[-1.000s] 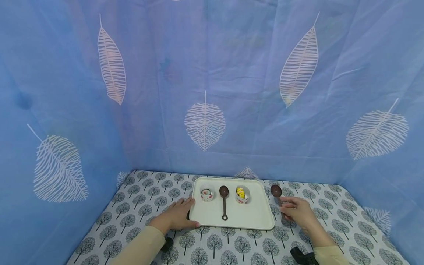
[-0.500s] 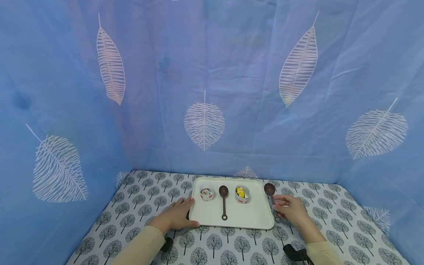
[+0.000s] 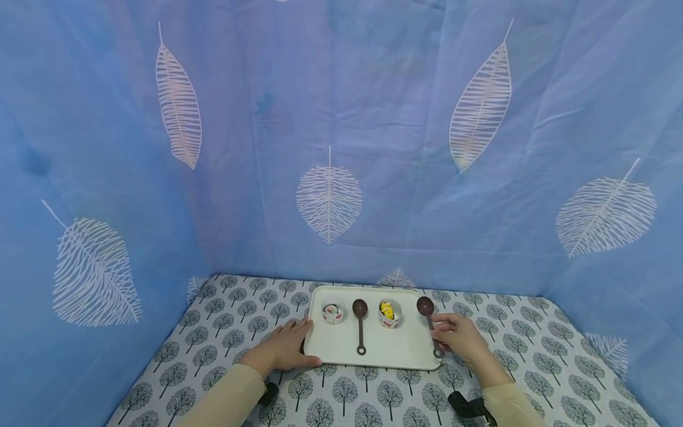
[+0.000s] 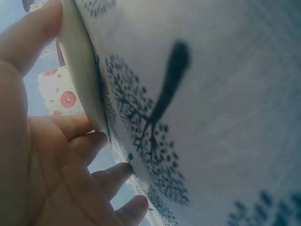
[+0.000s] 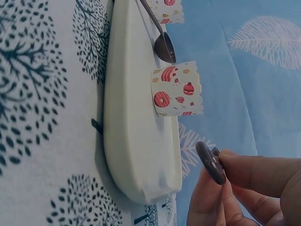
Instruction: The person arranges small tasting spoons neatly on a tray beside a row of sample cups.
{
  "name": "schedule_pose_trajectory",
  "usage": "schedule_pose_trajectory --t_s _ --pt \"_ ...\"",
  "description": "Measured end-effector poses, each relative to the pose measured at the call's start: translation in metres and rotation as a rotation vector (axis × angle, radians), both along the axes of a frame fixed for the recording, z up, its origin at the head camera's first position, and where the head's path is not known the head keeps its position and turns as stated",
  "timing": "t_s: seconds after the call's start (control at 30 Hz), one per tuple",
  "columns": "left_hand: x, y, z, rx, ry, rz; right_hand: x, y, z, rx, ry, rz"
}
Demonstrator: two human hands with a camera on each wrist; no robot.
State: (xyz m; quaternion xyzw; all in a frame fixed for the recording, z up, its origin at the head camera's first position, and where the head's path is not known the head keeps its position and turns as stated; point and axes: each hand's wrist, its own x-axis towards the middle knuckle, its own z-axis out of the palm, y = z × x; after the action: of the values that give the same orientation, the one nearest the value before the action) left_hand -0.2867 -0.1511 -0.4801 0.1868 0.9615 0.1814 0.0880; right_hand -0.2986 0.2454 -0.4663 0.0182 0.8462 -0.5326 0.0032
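A brown spoon (image 3: 425, 306) is pinched by its handle between the thumb and fingers of my right hand (image 3: 465, 340). In the head view it overlaps the right edge of the cream tray (image 3: 395, 351); the right wrist view shows its handle end (image 5: 210, 162) apart from the tray. My left hand (image 3: 285, 347) rests against the tray's left side and front left corner, fingers spread. On the tray, another brown spoon (image 3: 360, 326) lies between two patterned paper cups. The left cup (image 3: 333, 319) holds something whitish and dark, not clear; the right cup (image 3: 389, 324) contains something yellow.
A tree-printed cloth (image 3: 347, 388) covers the table under the tray. Blue curtains (image 3: 267, 207) with white leaf prints hang behind and at both sides. Each wrist wears a black device, such as the one on the right wrist (image 3: 469, 408).
My right hand has carried the spoon leftward, from beside the tray to over its right edge. My left hand, the tray, the cups and the other spoon stay in place.
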Motion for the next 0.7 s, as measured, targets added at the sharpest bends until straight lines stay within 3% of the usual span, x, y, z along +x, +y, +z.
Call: schedule_pose_trajectory --t_s 0.7 --pt "0.001 0.0 0.001 -0.002 0.006 -0.008 -0.006 -0.013 -0.005 -0.002 -0.023 -0.022"
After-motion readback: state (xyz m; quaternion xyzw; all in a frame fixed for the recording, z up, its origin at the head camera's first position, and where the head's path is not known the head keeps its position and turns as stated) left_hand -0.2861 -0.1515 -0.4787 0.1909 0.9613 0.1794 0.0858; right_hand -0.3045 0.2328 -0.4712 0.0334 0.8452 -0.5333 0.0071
